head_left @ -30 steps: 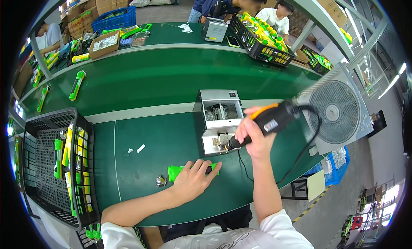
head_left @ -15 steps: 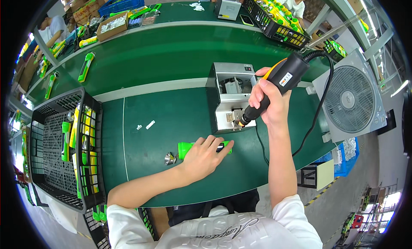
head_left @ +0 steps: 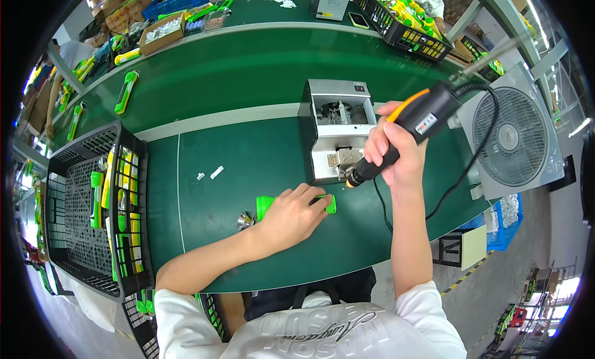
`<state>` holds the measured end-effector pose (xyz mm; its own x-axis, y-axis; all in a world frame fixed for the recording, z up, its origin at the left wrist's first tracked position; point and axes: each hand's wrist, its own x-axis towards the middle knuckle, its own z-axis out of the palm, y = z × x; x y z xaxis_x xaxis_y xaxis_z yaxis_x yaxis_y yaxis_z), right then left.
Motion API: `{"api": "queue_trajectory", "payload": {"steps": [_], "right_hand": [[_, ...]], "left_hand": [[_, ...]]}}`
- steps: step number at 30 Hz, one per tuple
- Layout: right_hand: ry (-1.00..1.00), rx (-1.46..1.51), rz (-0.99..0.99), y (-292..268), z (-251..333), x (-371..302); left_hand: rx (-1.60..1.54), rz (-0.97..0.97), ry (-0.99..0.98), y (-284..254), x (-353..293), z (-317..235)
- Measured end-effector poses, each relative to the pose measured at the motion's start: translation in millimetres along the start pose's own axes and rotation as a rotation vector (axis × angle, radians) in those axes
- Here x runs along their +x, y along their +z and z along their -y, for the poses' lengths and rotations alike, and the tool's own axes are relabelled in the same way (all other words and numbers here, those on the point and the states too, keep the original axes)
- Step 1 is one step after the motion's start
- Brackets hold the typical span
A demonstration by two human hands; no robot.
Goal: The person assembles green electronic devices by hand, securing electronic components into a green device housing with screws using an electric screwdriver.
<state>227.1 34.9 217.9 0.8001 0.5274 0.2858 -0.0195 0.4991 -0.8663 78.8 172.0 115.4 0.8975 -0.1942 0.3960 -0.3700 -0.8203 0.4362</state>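
Green worktop (head_left: 235, 139) lies before us, with a conveyor belt (head_left: 248, 74) of similar colour running behind it. Our right hand (head_left: 398, 149) is wrapped snugly around one black-and-orange power driver (head_left: 427, 114), which slants from upper right to lower left, its tip pointing down beside the front of one silver machine (head_left: 323, 156). Our left hand (head_left: 299, 213) is closed, palm down, over one green flashlight (head_left: 265, 205) on the worktop; its long axis runs left to right, wide head leftward, narrow tail near the driver's tip. From this angle we cannot be sure whether that tip touches anything. Our left hand hides the flashlight's middle. Just left of the head sits one silver reflector cup (head_left: 245, 221), and farther back lie two small white parts (head_left: 216, 172). The machine stands between the tail end and the belt. Leftward, a black crate (head_left: 80, 232) holds several green and yellow flashlights (head_left: 96, 198); two loose green flashlights (head_left: 127, 92) rest on the belt. At right, the driver's cable (head_left: 497, 108) loops across one grey fan (head_left: 511, 139).
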Motion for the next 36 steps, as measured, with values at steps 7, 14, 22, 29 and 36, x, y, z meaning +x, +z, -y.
{"api": "queue_trajectory", "payload": {"steps": [7,14,22,29,36], "right_hand": [[-0.115,-0.005,-0.011,-0.1,-17.4,-28.5],[-0.128,0.012,-0.034,-5.7,-28.9,-29.9],[-0.133,0.001,-0.011,-7.6,-31.9,-31.1],[-0.151,-0.018,0.035,-9.5,-27.4,-34.3],[-0.099,-0.106,0.041,-10.4,-33.3,-31.7]], "left_hand": [[-0.07,0.033,-0.023,-8.3,8.7,1.5],[-0.095,0.084,-0.073,-9.8,10.9,0.7],[-0.118,0.086,-0.086,-11.3,9.6,-0.9],[-0.125,0.092,-0.096,-9.3,8.1,-1.0],[-0.116,0.106,-0.101,-10.0,10.4,1.6]]}}
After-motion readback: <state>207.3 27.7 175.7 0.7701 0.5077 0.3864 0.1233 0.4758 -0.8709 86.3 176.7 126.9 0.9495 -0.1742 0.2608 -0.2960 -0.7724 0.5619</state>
